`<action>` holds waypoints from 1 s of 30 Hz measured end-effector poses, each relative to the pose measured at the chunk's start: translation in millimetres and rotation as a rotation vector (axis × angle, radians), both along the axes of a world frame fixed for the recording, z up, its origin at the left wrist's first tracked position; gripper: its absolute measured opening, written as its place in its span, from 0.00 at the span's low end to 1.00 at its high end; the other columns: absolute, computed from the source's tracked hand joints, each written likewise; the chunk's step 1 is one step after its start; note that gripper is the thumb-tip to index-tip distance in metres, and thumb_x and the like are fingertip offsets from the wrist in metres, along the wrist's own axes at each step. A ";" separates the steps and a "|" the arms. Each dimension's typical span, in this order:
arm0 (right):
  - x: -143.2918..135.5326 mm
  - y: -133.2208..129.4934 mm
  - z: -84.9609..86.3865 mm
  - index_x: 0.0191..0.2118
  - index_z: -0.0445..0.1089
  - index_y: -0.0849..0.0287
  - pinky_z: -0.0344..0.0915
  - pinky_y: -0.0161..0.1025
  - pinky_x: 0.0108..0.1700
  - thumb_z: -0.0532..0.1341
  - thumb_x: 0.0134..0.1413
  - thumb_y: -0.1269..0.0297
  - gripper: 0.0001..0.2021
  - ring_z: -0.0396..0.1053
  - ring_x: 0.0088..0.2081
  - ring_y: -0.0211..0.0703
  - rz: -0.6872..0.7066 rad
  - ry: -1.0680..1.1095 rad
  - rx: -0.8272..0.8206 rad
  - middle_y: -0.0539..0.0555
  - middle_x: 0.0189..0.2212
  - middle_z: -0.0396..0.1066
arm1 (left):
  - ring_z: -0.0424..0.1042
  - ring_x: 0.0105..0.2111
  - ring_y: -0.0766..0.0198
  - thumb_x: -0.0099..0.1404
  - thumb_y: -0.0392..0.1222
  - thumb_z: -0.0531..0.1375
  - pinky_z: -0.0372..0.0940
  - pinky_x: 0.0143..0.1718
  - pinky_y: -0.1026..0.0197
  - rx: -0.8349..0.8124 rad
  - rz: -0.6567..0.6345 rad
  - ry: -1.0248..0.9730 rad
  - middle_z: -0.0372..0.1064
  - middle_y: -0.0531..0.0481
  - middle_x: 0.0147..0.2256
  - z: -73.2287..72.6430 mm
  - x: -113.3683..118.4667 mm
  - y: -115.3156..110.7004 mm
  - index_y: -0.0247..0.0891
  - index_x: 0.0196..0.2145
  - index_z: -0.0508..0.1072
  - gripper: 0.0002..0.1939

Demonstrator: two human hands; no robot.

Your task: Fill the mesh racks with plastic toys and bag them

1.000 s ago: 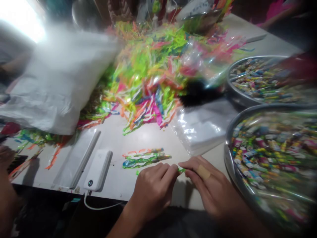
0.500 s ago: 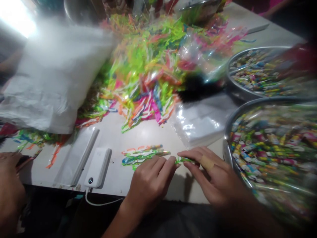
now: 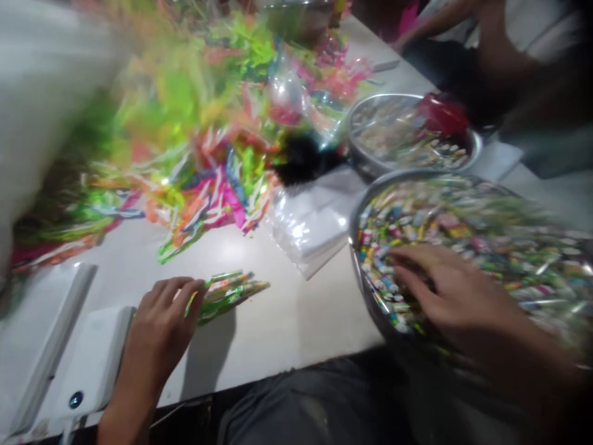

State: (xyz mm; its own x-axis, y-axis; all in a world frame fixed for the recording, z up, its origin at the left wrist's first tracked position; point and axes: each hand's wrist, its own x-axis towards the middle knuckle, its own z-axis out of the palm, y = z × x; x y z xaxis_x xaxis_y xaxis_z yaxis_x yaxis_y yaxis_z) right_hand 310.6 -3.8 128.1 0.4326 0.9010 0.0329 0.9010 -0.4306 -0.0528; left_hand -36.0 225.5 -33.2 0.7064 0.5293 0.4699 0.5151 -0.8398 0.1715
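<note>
My left hand is at the table's near side, its fingers curled round the left end of several slim green-and-orange plastic-wrapped sticks. The sticks point to the right, and their held ends are hidden by my fingers. Over the left part of the near metal basin is my right hand, thumb and forefinger apart. Its fingertips touch or nearly touch the small colourful cylinders that fill the basin. Blur hides the finer detail there.
A heap of bright plastic strips spreads across the back left. Beyond the near basin stands a second metal basin with a red item. A clear plastic bag, a white power bank and another person's arm are around.
My hands have parted: the right has moved from the green piece between them to the near basin, and the left now grips the sticks' end. The view has swung right.
</note>
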 end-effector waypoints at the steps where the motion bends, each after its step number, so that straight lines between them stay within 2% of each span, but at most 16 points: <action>1: 3.5 -2.9 -4.5 0.57 0.75 0.58 0.70 0.60 0.57 0.53 0.71 0.53 0.21 0.73 0.57 0.63 0.021 -0.008 -0.041 0.62 0.54 0.76 | 0.73 0.38 0.49 0.77 0.43 0.53 0.67 0.38 0.51 0.009 -0.011 0.011 0.75 0.42 0.39 -7.3 0.1 3.1 0.39 0.44 0.73 0.10; 3: 4.8 -5.0 -12.7 0.58 0.74 0.62 0.69 0.58 0.59 0.52 0.71 0.55 0.22 0.72 0.57 0.61 0.040 -0.016 -0.061 0.63 0.55 0.76 | 0.73 0.38 0.50 0.78 0.44 0.52 0.67 0.36 0.52 -0.005 -0.055 0.024 0.75 0.42 0.40 -15.8 2.6 5.0 0.40 0.44 0.73 0.12; 5: 3.4 -4.9 -15.9 0.58 0.74 0.60 0.68 0.58 0.59 0.53 0.72 0.57 0.20 0.72 0.57 0.60 0.058 0.008 -0.049 0.62 0.54 0.75 | 0.74 0.39 0.50 0.79 0.44 0.50 0.68 0.37 0.52 -0.036 -0.085 0.023 0.75 0.42 0.41 -15.7 6.3 3.5 0.39 0.47 0.73 0.13; 10: 11.3 -5.8 -6.9 0.60 0.73 0.57 0.67 0.53 0.59 0.53 0.68 0.69 0.20 0.69 0.57 0.54 0.216 0.098 -0.078 0.59 0.54 0.73 | 0.74 0.41 0.49 0.77 0.38 0.54 0.68 0.41 0.50 -0.032 -0.055 -0.071 0.75 0.40 0.43 8.9 17.3 -4.5 0.37 0.53 0.72 0.11; 13: 21.0 -4.1 -2.9 0.59 0.73 0.58 0.68 0.51 0.55 0.52 0.66 0.72 0.21 0.70 0.53 0.52 0.309 0.115 -0.081 0.60 0.51 0.73 | 0.75 0.42 0.52 0.75 0.34 0.56 0.69 0.44 0.50 -0.110 -0.116 -0.190 0.75 0.42 0.43 23.7 29.4 -16.6 0.38 0.55 0.72 0.13; 16: 27.9 0.7 -0.8 0.61 0.72 0.57 0.68 0.53 0.56 0.54 0.64 0.72 0.22 0.69 0.53 0.54 0.369 0.068 -0.122 0.60 0.51 0.73 | 0.76 0.46 0.55 0.73 0.27 0.57 0.71 0.48 0.52 -0.264 -0.221 -0.320 0.75 0.43 0.46 28.7 50.9 -40.7 0.40 0.57 0.71 0.18; 19: 31.5 5.2 2.2 0.62 0.72 0.56 0.65 0.57 0.60 0.57 0.62 0.72 0.24 0.68 0.55 0.56 0.442 0.010 -0.164 0.60 0.53 0.74 | 0.75 0.49 0.55 0.72 0.26 0.56 0.72 0.51 0.51 -0.338 -0.370 -0.400 0.76 0.42 0.47 26.8 79.5 -73.8 0.38 0.57 0.71 0.19; 23: 32.5 3.2 7.4 0.61 0.72 0.54 0.66 0.54 0.60 0.56 0.66 0.70 0.21 0.69 0.55 0.53 0.504 0.046 -0.120 0.57 0.52 0.73 | 0.75 0.42 0.56 0.72 0.28 0.52 0.74 0.43 0.53 -0.463 -0.600 -0.408 0.77 0.41 0.42 21.0 112.1 -114.9 0.33 0.55 0.71 0.17; 26: 31.9 -4.7 9.9 0.61 0.71 0.53 0.67 0.51 0.58 0.57 0.68 0.69 0.19 0.69 0.55 0.51 0.517 0.102 -0.070 0.56 0.52 0.74 | 0.75 0.41 0.55 0.72 0.29 0.52 0.74 0.42 0.53 -0.535 -0.687 -0.380 0.77 0.40 0.41 12.5 121.8 -135.0 0.33 0.54 0.71 0.16; 30: 33.0 -15.5 10.2 0.59 0.72 0.54 0.68 0.49 0.58 0.58 0.67 0.71 0.18 0.69 0.56 0.50 0.545 0.123 -0.013 0.56 0.52 0.75 | 0.76 0.41 0.55 0.73 0.30 0.51 0.75 0.44 0.52 -0.585 -0.722 -0.334 0.77 0.39 0.41 -0.4 118.7 -145.9 0.34 0.53 0.72 0.16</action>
State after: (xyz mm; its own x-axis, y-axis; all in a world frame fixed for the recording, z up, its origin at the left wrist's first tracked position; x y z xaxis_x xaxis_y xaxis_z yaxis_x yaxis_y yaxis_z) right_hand 343.6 -19.3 138.3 -0.0956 0.9954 -0.0013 0.9811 0.0941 -0.1691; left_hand 82.7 79.6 -33.6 0.8298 0.2357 0.5059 -0.2384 -0.6699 0.7031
